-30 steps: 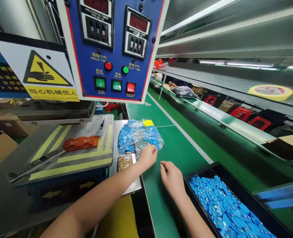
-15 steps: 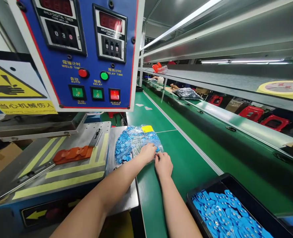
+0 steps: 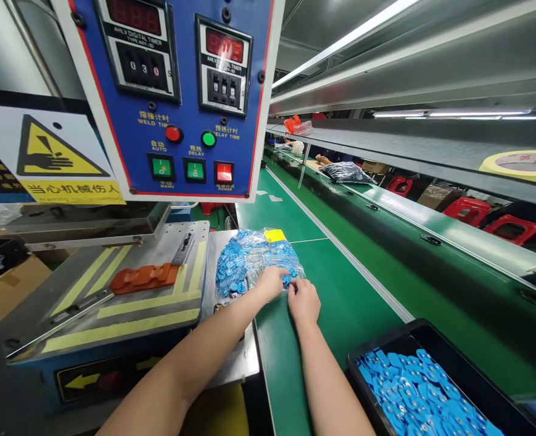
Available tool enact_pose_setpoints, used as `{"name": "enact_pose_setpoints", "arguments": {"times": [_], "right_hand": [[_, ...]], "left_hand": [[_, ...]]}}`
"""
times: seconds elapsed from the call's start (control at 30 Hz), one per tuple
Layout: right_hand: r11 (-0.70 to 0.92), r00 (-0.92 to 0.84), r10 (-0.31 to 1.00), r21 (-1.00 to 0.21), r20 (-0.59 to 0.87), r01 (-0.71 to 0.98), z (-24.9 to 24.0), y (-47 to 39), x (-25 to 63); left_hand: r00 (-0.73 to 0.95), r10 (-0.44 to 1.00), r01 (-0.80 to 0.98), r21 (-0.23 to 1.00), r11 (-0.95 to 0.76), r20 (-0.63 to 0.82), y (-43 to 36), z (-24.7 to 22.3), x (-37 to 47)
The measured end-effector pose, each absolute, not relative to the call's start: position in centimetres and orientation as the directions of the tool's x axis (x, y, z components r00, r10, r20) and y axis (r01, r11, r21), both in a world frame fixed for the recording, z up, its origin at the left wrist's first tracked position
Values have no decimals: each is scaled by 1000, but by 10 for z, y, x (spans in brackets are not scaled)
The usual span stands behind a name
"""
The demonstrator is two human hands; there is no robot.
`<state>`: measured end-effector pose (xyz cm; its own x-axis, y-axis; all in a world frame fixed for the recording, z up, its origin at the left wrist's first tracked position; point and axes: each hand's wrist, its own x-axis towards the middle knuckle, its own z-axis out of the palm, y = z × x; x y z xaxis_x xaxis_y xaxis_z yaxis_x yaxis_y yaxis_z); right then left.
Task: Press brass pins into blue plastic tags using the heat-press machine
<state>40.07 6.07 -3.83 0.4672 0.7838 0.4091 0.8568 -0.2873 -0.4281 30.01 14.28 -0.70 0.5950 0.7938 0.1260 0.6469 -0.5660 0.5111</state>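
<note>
A clear plastic bag [image 3: 235, 257] full of small blue plastic pieces with a yellow label [image 3: 274, 235] lies across the metal plate and the green table. My left hand [image 3: 270, 283] is closed on the near side of the bag, its index finger reaching over a few blue pieces [image 3: 288, 278]. Close beside it, my right hand [image 3: 304, 301] has its fingers curled in at the bag's right front edge. My fingers partly hide the film there. A black tray [image 3: 356, 357] of blue pieces [image 3: 417, 387] with metal dots stands right of my right forearm.
On the left, a blue control box [image 3: 183, 97] with timers hangs above a machine bed [image 3: 126, 321]. An orange-brown fixture piece [image 3: 144, 277] lies on that bed. A long green belt [image 3: 340, 212] runs past the table, and a shelf above holds a tape roll [image 3: 522, 165].
The view has shifted slightly, so the machine sits further right. My hands have parted a little at the bag, and blue pieces now show between them.
</note>
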Motion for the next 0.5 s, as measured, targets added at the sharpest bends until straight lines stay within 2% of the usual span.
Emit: {"name": "enact_pose_setpoints", "arguments": {"times": [0.23, 0.5], "right_hand": [[-162, 470, 708, -526, 527, 835, -38, 62, 401], [-12, 436, 659, -571, 613, 821, -41, 62, 399]], "left_hand": [[520, 839, 672, 529, -519, 161, 115, -20, 266], [644, 756, 675, 374, -635, 122, 110, -14, 246]]}}
